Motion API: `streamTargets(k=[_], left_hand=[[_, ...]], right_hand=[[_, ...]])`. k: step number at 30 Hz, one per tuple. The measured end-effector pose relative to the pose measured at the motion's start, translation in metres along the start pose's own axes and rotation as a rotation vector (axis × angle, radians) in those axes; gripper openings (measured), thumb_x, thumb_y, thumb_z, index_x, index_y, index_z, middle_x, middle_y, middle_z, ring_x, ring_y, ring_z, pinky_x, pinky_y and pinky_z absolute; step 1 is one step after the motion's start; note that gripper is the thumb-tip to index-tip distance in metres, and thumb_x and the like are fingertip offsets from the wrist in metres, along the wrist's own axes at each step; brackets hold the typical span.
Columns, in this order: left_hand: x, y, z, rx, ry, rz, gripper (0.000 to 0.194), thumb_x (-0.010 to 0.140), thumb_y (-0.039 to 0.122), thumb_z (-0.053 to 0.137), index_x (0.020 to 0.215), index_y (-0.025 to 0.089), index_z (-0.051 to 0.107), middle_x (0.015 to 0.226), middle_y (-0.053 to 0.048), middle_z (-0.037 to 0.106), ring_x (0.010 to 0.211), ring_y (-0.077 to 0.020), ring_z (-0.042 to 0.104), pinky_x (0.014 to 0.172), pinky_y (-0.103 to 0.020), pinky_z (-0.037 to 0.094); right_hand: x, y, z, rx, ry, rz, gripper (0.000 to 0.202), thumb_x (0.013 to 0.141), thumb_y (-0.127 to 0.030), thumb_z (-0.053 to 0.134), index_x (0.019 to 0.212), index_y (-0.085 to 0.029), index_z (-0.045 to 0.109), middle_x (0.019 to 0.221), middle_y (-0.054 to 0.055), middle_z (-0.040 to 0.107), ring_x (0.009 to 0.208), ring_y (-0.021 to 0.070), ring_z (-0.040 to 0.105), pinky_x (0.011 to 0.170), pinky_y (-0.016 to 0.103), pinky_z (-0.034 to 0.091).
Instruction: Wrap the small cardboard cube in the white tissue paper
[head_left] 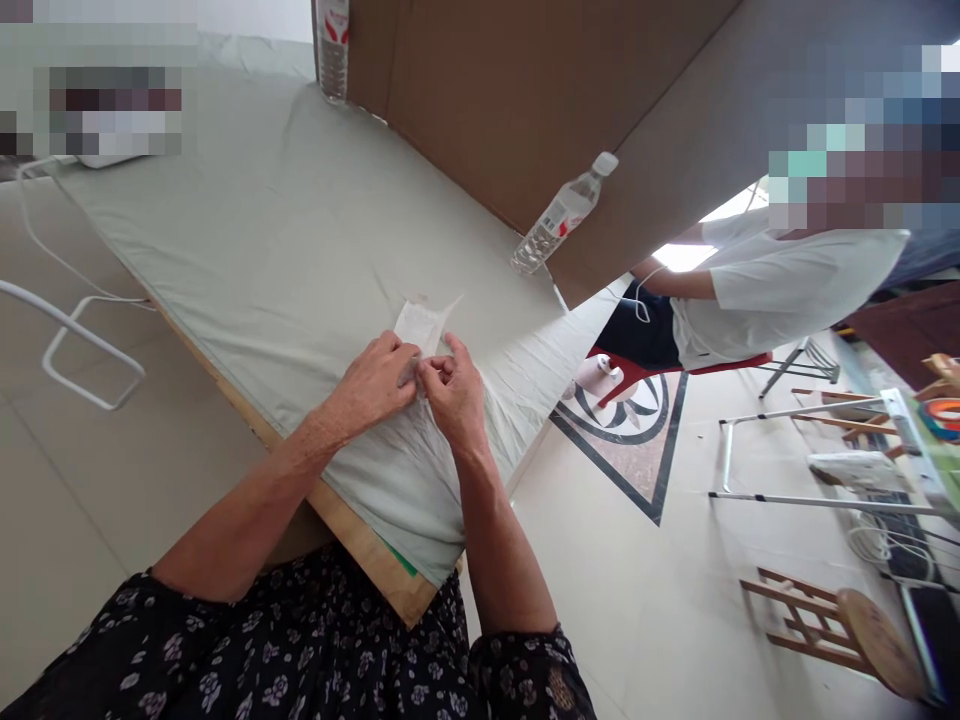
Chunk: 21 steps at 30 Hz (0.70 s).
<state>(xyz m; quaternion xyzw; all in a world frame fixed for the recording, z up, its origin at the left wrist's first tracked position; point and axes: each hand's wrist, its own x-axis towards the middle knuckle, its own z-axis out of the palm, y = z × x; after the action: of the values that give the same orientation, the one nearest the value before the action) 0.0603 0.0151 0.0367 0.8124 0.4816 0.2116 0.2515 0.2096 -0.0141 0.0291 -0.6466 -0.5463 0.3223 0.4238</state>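
A small piece of thin white material (pixel 421 325) lies on the cloth-covered table, just beyond my fingertips. My left hand (pixel 382 375) comes in from the left with its fingers curled and pressed together at the near edge of the white piece. Touching or almost touching it, my right hand (pixel 454 385) has thumb and finger pinched, the other fingers partly bent. Thin whitish strands or folds show below the pinch; what exactly lies between the fingertips is too small to tell.
A brown cardboard panel (pixel 480 100) stands at the table's far side. One water bottle (pixel 559 225) leans there, another (pixel 334 50) stands farther left. The grey-green tablecloth (pixel 262 220) is wrinkled. At the right, a person in a white shirt (pixel 802 290) sits near a wooden stool (pixel 877 640).
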Motion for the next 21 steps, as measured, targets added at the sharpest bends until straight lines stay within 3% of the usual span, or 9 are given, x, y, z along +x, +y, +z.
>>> streamTargets(k=[3, 7, 10, 14, 16, 19, 21], left_hand=[[-0.002, -0.007, 0.004, -0.115, 0.047, -0.010, 0.053, 0.085, 0.022, 0.060, 0.138, 0.016, 0.059, 0.119, -0.013, 0.062, 0.111, -0.0278, 0.063, 0.099, -0.043, 0.054], [-0.005, -0.013, 0.003, -0.300, 0.052, -0.056, 0.066, 0.080, 0.019, 0.059, 0.146, 0.012, 0.053, 0.120, -0.012, 0.063, 0.089, -0.0191, 0.062, 0.089, -0.037, 0.056], [-0.005, -0.012, 0.000, -0.362, 0.104, -0.154, 0.063, 0.078, 0.021, 0.061, 0.140, 0.013, 0.058, 0.121, -0.011, 0.063, 0.079, -0.0145, 0.060, 0.083, -0.033, 0.056], [0.000, -0.007, 0.003, -0.287, 0.162, -0.214, 0.049, 0.081, 0.032, 0.069, 0.127, 0.017, 0.066, 0.110, -0.007, 0.062, 0.072, -0.0132, 0.058, 0.085, -0.035, 0.055], [0.002, -0.006, 0.006, -0.269, 0.141, -0.197, 0.047, 0.081, 0.032, 0.070, 0.126, 0.019, 0.066, 0.107, -0.005, 0.062, 0.073, -0.0138, 0.059, 0.086, -0.035, 0.056], [0.002, -0.007, 0.011, -0.255, 0.137, -0.169, 0.047, 0.082, 0.026, 0.067, 0.128, 0.019, 0.064, 0.107, -0.005, 0.061, 0.075, -0.0145, 0.060, 0.086, -0.035, 0.056], [0.001, -0.008, 0.013, -0.244, 0.145, -0.158, 0.050, 0.083, 0.024, 0.066, 0.132, 0.018, 0.063, 0.108, -0.005, 0.060, 0.076, -0.0150, 0.060, 0.087, -0.036, 0.056]], right_hand=[[-0.004, 0.000, -0.006, -0.007, -0.126, -0.053, 0.061, 0.093, -0.029, 0.057, 0.152, -0.015, 0.045, 0.113, 0.010, 0.080, 0.073, 0.0153, 0.069, 0.078, 0.034, 0.059], [-0.007, -0.002, -0.016, -0.172, -0.271, -0.183, 0.066, 0.089, -0.018, 0.055, 0.154, -0.016, 0.041, 0.128, 0.011, 0.076, 0.076, 0.0146, 0.068, 0.081, 0.034, 0.058], [-0.008, -0.009, -0.018, -0.361, -0.325, -0.249, 0.073, 0.089, -0.018, 0.059, 0.158, -0.017, 0.036, 0.134, 0.012, 0.073, 0.082, 0.0173, 0.071, 0.082, 0.036, 0.057], [-0.006, -0.020, -0.018, -0.518, -0.339, -0.290, 0.076, 0.088, -0.015, 0.056, 0.161, -0.012, 0.033, 0.135, 0.015, 0.072, 0.102, 0.0244, 0.072, 0.085, 0.039, 0.057], [-0.002, -0.018, -0.023, -0.452, -0.383, -0.305, 0.079, 0.085, -0.013, 0.057, 0.160, -0.015, 0.034, 0.134, 0.013, 0.072, 0.099, 0.0225, 0.073, 0.086, 0.038, 0.058], [0.011, -0.003, -0.035, -0.151, -0.453, -0.260, 0.077, 0.082, -0.020, 0.062, 0.156, -0.022, 0.041, 0.131, 0.010, 0.074, 0.082, 0.0158, 0.070, 0.082, 0.035, 0.059], [0.022, 0.010, -0.042, 0.050, -0.382, -0.140, 0.067, 0.082, -0.029, 0.066, 0.147, -0.022, 0.051, 0.126, 0.010, 0.075, 0.080, 0.0149, 0.070, 0.076, 0.033, 0.060]])
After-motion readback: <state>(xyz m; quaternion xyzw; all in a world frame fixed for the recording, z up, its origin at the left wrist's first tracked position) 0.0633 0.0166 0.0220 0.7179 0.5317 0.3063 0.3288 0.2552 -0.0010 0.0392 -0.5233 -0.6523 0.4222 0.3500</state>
